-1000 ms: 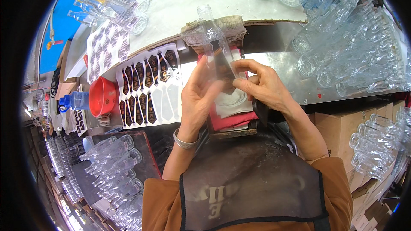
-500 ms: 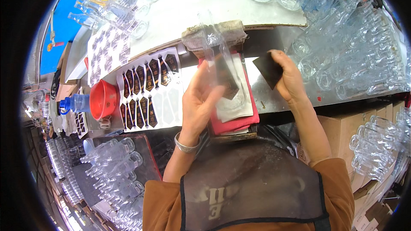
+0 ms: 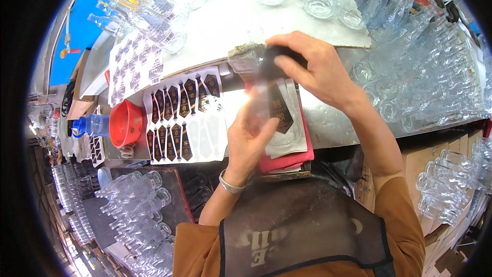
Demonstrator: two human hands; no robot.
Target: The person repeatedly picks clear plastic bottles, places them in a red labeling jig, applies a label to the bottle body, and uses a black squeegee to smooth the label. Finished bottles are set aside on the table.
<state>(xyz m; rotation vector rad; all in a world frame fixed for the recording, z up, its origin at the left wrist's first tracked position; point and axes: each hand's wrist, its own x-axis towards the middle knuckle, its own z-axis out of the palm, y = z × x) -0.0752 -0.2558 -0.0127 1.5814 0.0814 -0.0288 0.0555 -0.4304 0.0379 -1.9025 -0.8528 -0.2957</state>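
My left hand (image 3: 250, 142) grips a clear glass bottle (image 3: 266, 103) lying over a red cloth (image 3: 288, 162) at the bench edge. A dark pointed label (image 3: 281, 114) sits on the bottle's side. My right hand (image 3: 319, 73) holds a dark pad (image 3: 273, 59) and presses it against the bottle's upper end. White backing sheets (image 3: 292, 143) lie under the bottle on the cloth.
A sheet of dark pointed stickers (image 3: 184, 115) lies left of my hands, with another sticker sheet (image 3: 134, 66) behind it. A red bowl (image 3: 125, 123) and a blue-capped bottle (image 3: 92, 124) stand at the left. Clear bottles crowd the right (image 3: 425, 87), the back and the lower left (image 3: 136, 195).
My right hand, which had swung out to the right with the dark pad, has come back over the bottle's upper end. My left hand stays on the bottle.
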